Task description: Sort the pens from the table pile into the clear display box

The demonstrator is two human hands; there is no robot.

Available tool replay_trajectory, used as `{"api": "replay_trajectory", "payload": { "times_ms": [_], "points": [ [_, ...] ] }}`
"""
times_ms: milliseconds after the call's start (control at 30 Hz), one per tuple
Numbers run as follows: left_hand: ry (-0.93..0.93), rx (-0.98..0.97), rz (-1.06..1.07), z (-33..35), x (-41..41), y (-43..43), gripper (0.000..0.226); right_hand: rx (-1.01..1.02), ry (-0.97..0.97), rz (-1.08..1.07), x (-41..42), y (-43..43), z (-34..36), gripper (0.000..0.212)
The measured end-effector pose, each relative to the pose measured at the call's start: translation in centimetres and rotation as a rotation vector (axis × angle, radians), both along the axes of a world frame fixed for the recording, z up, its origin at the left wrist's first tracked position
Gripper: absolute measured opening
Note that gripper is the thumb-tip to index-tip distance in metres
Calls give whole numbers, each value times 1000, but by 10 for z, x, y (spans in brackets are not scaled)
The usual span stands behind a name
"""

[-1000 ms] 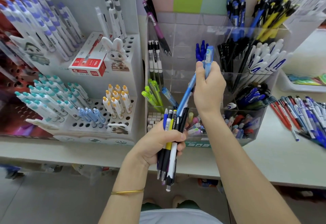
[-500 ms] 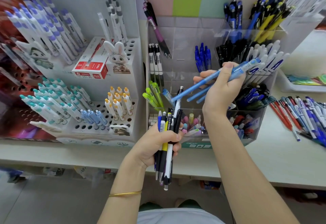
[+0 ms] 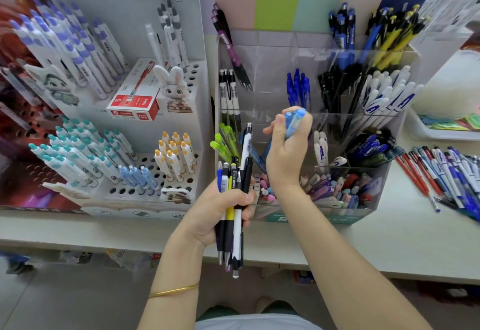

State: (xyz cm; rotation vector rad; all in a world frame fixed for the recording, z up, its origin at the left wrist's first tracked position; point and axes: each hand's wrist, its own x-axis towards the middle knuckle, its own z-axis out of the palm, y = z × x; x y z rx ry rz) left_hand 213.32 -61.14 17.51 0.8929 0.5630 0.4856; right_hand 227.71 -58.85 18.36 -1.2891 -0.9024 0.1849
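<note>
My left hand (image 3: 223, 205) grips a bundle of several pens (image 3: 233, 223), black, yellow, white and blue, held upright in front of the clear display box (image 3: 272, 44). My right hand (image 3: 287, 148) is raised over a middle compartment of the box and holds a few light blue pens (image 3: 293, 122), their tops sticking out above my fingers and their lower ends pointing down into the compartment. The pen pile (image 3: 449, 176) lies on the white table (image 3: 405, 246) at the right. Other compartments hold blue, black, white, yellow and green pens.
A white cardboard pen display (image 3: 135, 127) with a rabbit figure and a red box stands left of the clear box. A white tray (image 3: 426, 135) with coloured items sits at the far right. The table's front edge runs below my hands.
My right hand has turned the light blue pens from lying across, tips left, to pointing down into the box. The left hand with its bundle has risen slightly.
</note>
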Motion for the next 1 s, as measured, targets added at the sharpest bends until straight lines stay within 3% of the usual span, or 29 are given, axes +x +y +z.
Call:
{"api": "replay_trajectory", "payload": {
  "times_ms": [133, 200, 300, 500, 633, 700, 800, 867, 933, 1000],
  "points": [
    [-29, -27, 15, 1, 0, 1, 48, -190, -44, -21, -1, -2, -14, 19],
    [-20, -23, 25, 3, 2, 1, 43, -332, -218, -109, 2, -3, -19, 15],
    [-21, -7, 23, 5, 4, 1, 36, -524, -504, -293, 9, -6, -14, 25],
    [-22, 13, 26, 6, 8, 0, 30, -764, -410, 28, 20, -8, -1, 31],
    [-11, 29, 35, 4, 9, 0, 25, -738, -243, 151, 27, -15, 5, 45],
    [-16, 26, 37, 3, 9, 0, 26, -691, -234, 169, 30, -19, 9, 36],
    [-18, 30, 36, 3, 10, 0, 27, -467, -229, 131, 27, -26, 19, 22],
    [-12, 46, 26, 3, 10, 0, 27, -382, -94, 214, 23, -25, 31, 21],
    [-13, 63, 10, 4, 10, 0, 27, -449, 35, 331, 20, -22, 43, 16],
    [-17, 73, 0, 6, 11, -1, 26, -611, -4, 417, 20, -19, 47, 22]
  ]
}}
